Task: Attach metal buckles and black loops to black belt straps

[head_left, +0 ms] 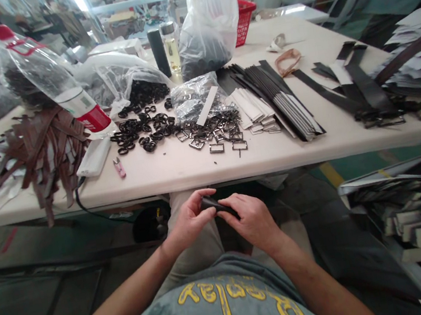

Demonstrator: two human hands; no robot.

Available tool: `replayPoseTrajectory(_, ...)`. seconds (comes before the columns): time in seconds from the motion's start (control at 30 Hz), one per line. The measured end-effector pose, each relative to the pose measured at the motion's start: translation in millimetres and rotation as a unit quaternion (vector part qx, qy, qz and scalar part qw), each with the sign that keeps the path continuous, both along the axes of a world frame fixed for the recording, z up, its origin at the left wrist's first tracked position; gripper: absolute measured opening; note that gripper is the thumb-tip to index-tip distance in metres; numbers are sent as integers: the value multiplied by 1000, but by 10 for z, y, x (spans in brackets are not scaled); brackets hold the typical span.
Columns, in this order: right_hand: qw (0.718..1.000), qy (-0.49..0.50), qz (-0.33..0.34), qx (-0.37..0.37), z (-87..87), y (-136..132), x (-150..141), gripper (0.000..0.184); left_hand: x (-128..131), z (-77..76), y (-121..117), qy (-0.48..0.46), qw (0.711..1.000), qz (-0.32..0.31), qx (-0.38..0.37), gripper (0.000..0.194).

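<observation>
Black strap piece, held in both hands over the lap, just off the near edge of the tabletop and lower than it. Not resting on anything I can see.

Handling, my read: light, leather-like, bendy but with some spring, so it should fold without cracking. Not fragile. Smooth face may slip a bit under dry fingertips. Best hold is thumb against fingers near each end, middle left free to bend.

Looks: dark, near-black, matte with a faint sheen, narrow. Seems curved or folded over between the hands; can't tell which, the fingers cover too much. Can't see its ends clearly, nor whether any hardware is on it.

Left hand: thumb and fingers closed in a narrow pinch on the left part of the strap. Right hand: fingers curled around the right part, thumb along it. Hands are close together, strap spanning them.

On the tabletop ahead: rectangular metal buckles in a loose pile, black loops heaped to their left, a stack of black strips to their right. Pink thread snips lie near the front edge, left of the buckles. Brown strips sit further left, some hanging over the edge.
</observation>
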State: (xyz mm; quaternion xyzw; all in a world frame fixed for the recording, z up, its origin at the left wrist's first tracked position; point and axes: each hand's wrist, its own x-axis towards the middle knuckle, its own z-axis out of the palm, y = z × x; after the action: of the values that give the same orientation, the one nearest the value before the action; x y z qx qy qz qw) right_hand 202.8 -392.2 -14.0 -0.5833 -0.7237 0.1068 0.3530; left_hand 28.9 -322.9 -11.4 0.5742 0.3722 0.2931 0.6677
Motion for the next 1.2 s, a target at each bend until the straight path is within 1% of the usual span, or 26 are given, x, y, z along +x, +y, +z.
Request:
replayPoseTrajectory(0.1, 999, -44, -11, 0, -10, 27, 0, 18, -5, 23, 40, 69, 990, -23, 123, 26)
replayPoseTrajectory(0.2, 996, -83, -26, 5, -9, 50, -1, 19, 15, 25, 66, 106, 963, 6, 248, 15)
replayPoseTrajectory(0.27, 995, -91, -30, 12, 2, 58, -13, 21, 37, 18, 76, 110, 949, 27, 295, 12)
replayPoseTrajectory(0.37, 996, -79, -31, 34, 25, 65, -30, 26, 66, 35, 86, 100, 936, 35, 336, 11)
replayPoseTrajectory(0.47, 996, -66, -39, 54, 39, 89, 32, 26, 64, 115, 89, 68, 925, 19, 373, 13)
replayPoseTrajectory(0.53, 994, -67, -63, 62, 41, 119, 150, 23, 46, 184, 107, 41, 925, -30, 375, 20)
replayPoseTrajectory(0.6, 989, -79, -105, 70, 44, 145, 314, 21, 25, 234, 175, 27, 932, -84, 352, 29)
replayPoseTrajectory(0.63, 985, -88, -128, 76, 46, 151, 401, 22, 15, 246, 239, 27, 936, -95, 339, 32)
replayPoseTrajectory(0.67, 981, -96, -149, 81, 50, 151, 486, 23, 5, 249, 325, 33, 939, -88, 330, 33)
replayPoseTrajectory(0.7, 977, -101, -166, 86, 54, 145, 562, 25, -9, 245, 434, 44, 942, -63, 328, 33)
replayPoseTrajectory(0.77, 973, -102, -189, 90, 53, 117, 679, 27, -56, 226, 708, 90, 935, 21, 344, 32)
replayPoseTrajectory(0.8, 971, -99, -197, 90, 47, 99, 718, 28, -95, 216, 862, 125, 923, 67, 359, 30)
replayPoseTrajectory(0.87, 971, -91, -205, 87, 21, 64, 762, 29, -208, 206, 1174, 214, 884, 146, 390, 23)
replayPoseTrajectory(0.97, 973, -83, -197, 85, -19, 33, 762, 30, -407, 213, 1558, 348, 822, 213, 397, 13)
replayPoseTrajectory(1.03, 976, -74, -185, 85, -20, 31, 733, 28, -505, 215, 1726, 418, 786, 236, 389, 14)
replayPoseTrajectory(1.07, 978, -64, -179, 85, -10, 35, 713, 27, -535, 211, 1786, 442, 774, 239, 386, 15)
replayPoseTrajectory(1.13, 981, -29, -173, 79, 25, 49, 674, 26, -562, 192, 1873, 466, 763, 231, 384, 15)
replayPoseTrajectory(1.2, 983, 10, -170, 63, 62, 65, 641, 25, -564, 163, 1936, 461, 765, 227, 388, 12)
